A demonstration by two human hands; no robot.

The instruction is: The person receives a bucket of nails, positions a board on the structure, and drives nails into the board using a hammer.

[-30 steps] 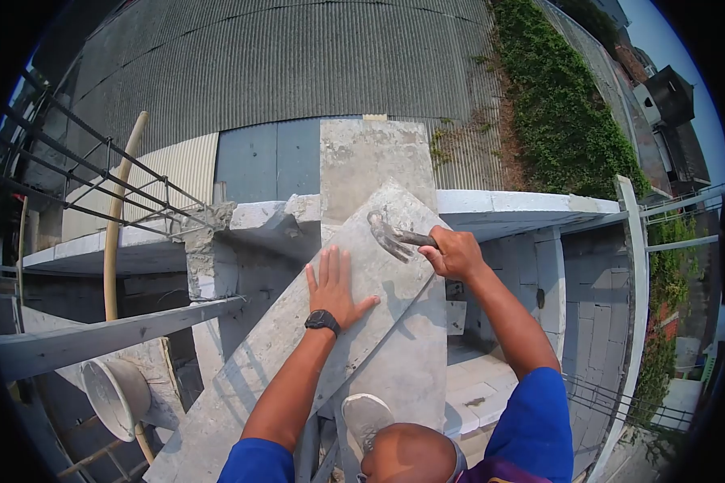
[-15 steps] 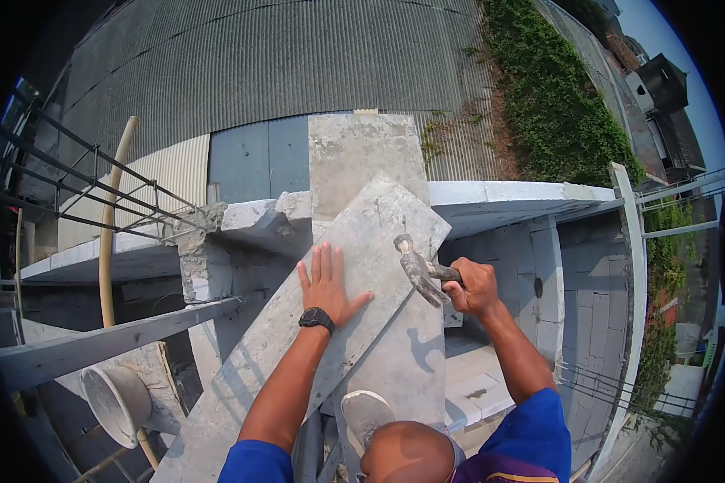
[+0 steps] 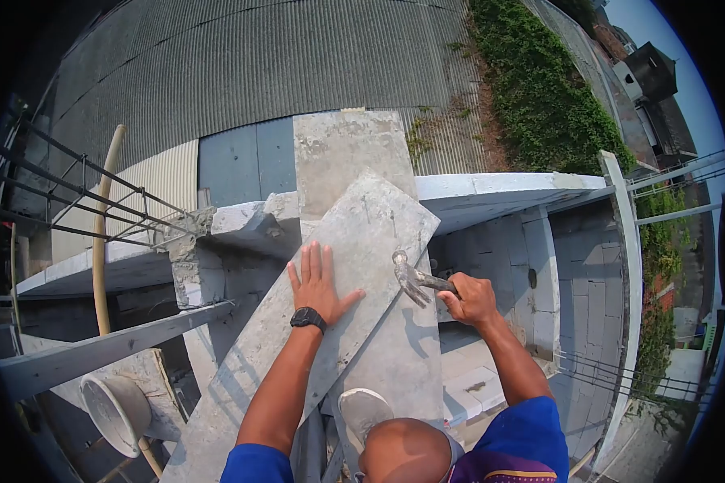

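Note:
My left hand (image 3: 317,282) lies flat with fingers spread on a grey, worn plank (image 3: 374,241) set diagonally. A dark wristwatch (image 3: 308,318) is on that wrist. My right hand (image 3: 469,298) is wrapped round the handle of a claw hammer (image 3: 408,276). The hammer's head hangs above the plank's right edge, and its shadow falls on a second grey board (image 3: 411,378) underneath. A light-coloured shoe (image 3: 365,409) and my bent knee (image 3: 403,451) are near the bottom of the view.
Pale block walls (image 3: 499,189) rise beside the boards, with deep gaps between them. Steel rebar (image 3: 80,193) and a bamboo pole (image 3: 101,258) stand at left, above a whitish bucket (image 3: 117,410). A wooden beam (image 3: 121,346) crosses there. A corrugated roof (image 3: 298,64) lies ahead.
The hammer has dipped slightly and its head has turned a little. My left hand keeps its place on the plank. The whole view has shifted slightly.

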